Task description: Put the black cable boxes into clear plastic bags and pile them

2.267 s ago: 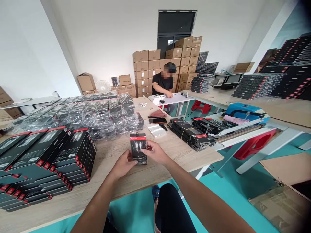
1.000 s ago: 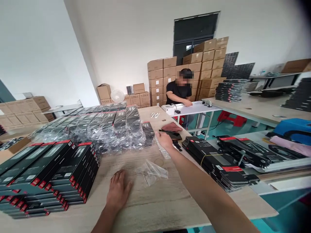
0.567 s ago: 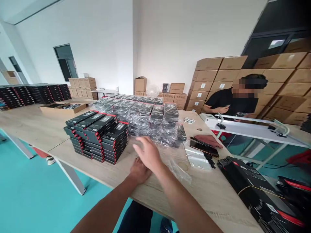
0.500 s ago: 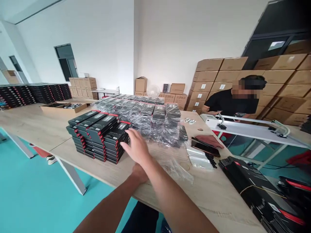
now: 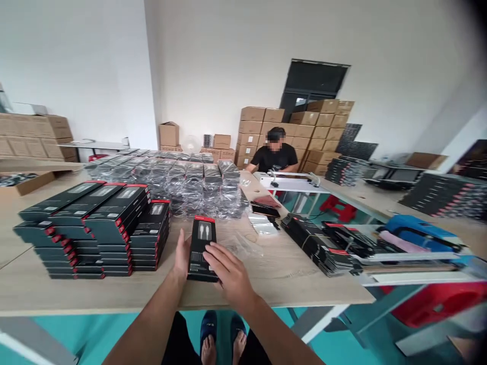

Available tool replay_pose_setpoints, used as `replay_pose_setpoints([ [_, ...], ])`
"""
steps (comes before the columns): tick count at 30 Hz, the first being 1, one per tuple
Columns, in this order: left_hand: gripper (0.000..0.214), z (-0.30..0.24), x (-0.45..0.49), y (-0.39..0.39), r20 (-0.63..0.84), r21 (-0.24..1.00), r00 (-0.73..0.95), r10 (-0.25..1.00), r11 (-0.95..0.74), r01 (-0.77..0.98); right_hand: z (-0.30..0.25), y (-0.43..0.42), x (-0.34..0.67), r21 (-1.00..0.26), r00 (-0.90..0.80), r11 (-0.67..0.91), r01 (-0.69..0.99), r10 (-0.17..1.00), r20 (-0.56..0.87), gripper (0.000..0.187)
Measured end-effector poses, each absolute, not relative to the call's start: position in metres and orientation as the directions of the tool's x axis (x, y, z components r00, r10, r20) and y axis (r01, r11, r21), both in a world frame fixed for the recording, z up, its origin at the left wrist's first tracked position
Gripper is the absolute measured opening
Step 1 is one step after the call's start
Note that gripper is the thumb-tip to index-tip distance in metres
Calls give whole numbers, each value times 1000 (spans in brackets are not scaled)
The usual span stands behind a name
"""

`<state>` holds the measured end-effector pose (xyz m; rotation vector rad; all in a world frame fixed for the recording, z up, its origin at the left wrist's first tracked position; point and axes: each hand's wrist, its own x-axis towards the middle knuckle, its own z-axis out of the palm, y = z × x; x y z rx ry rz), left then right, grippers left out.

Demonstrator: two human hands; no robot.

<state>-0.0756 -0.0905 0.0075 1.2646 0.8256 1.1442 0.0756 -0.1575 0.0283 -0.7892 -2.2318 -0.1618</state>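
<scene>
– Black retail box (image 5: 201, 248) with the red top edge, there between those two hands: what's holding it?
– Left hand (image 5: 181, 258), open and upright along its left side. Right hand (image 5: 230, 274), also open, spread across its lower corner. Neither is clenched, yet they steady it between them.
– Where is it?
– Over the front of the desk (image 5: 289, 289), just right of the stacked black boxes (image 5: 150, 233), with a clear plastic bag (image 5: 238, 246) behind it.
– Sensible way to handle it?
– I'd say so. Flat palms on both sides keep it square without crushing the card, and both hands come in from below, leaving the printed face showing.
</scene>
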Motion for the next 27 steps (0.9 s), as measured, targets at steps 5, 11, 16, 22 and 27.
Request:
replay_pose_setpoints([
  [5, 33, 17, -51, -52, -184, 827, 500, 846, 408, -386, 23, -154, 125, -94, -654, 796, 598, 553, 517, 56],
  [11, 28, -15, -31, -2, -392, 658, 553, 735, 644, -390, 37, -1, 215, -728, 91, 363, 582, 860, 502, 44],
  [16, 31, -34, -29, 13, -463, 551, 536, 706, 703, -451, 29, 126, 243, -844, 195, 226, 486, 914, 357, 42],
  [22, 30, -27, -29, 17, -545, 534, 464, 698, 716, -450, 20, 147, 238, -884, 206, 188, 429, 932, 299, 45],
  [27, 28, -23, -34, 19, -566, 577, 378, 733, 679, -454, 13, 69, 244, -877, 293, 118, 465, 915, 278, 45],
])
